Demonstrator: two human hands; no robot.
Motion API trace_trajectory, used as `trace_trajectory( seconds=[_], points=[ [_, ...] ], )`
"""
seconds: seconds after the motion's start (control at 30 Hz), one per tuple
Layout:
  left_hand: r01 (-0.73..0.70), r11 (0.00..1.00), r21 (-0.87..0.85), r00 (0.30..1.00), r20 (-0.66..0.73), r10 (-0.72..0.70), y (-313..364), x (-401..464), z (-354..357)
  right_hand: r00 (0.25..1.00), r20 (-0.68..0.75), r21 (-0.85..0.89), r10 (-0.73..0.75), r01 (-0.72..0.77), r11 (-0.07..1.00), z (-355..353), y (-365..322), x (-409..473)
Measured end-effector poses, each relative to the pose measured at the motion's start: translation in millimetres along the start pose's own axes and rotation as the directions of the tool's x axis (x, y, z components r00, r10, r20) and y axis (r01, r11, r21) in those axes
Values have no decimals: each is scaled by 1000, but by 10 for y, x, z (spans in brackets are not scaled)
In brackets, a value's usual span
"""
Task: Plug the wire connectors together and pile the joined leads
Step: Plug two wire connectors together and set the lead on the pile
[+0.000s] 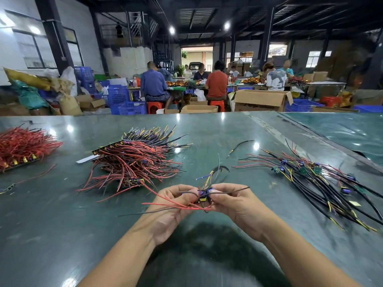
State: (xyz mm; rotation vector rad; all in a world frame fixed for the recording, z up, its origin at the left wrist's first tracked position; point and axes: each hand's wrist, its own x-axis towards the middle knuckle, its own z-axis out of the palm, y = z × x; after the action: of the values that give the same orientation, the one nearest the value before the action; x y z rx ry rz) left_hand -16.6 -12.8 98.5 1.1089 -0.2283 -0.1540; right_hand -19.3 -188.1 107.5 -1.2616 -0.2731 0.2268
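Above the green table (62,224), my left hand (172,206) and my right hand (234,201) meet at the middle and pinch a small connector assembly (204,196) with black, yellow and purple parts. Red and black leads trail from it to the left, and thin black, blue and yellow leads stick up and to the right. A large heap of red and black leads with connectors (134,160) lies ahead on the left. A spread of black leads with small green boards and purple parts (315,181) lies on the right.
Another bundle of red leads (18,146) sits at the far left edge. One loose black lead (240,146) lies beyond my hands. A seam (310,146) separates this table from another on the right. Several people work at tables behind, among cardboard boxes and blue crates.
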Motion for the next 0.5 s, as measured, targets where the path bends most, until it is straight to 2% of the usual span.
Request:
trace_trajectory(
  seconds=[0.1, 0.17, 0.27, 0.37, 0.43, 0.5],
  points=[
    [8, 1000, -27, 1000, 4, -8, 20, 0, -14, 999, 50, -29, -5, 7, 1000, 19, -11, -11],
    [-4, 1000, -15, 999, -38, 3, 44, 11, -12, 999, 7, 23, -36, 36, 999, 39, -13, 8],
    [-61, 994, -90, 986, -161, 46, 79, 58, -21, 991, -112, 163, -78, 96, 982, 20, -49, 34],
    [-197, 970, -144, 926, -352, 136, 109, 123, -108, 973, -198, 228, -123, 167, 959, -38, -82, 35],
    [-290, 957, -14, 853, -456, 252, 111, 152, -198, 962, -232, 238, -146, 202, 950, -54, -86, 35],
    [-261, 932, 253, 771, -526, 359, 84, 170, -282, 956, -243, 218, -166, 221, 951, -47, -86, 37]
  ],
)
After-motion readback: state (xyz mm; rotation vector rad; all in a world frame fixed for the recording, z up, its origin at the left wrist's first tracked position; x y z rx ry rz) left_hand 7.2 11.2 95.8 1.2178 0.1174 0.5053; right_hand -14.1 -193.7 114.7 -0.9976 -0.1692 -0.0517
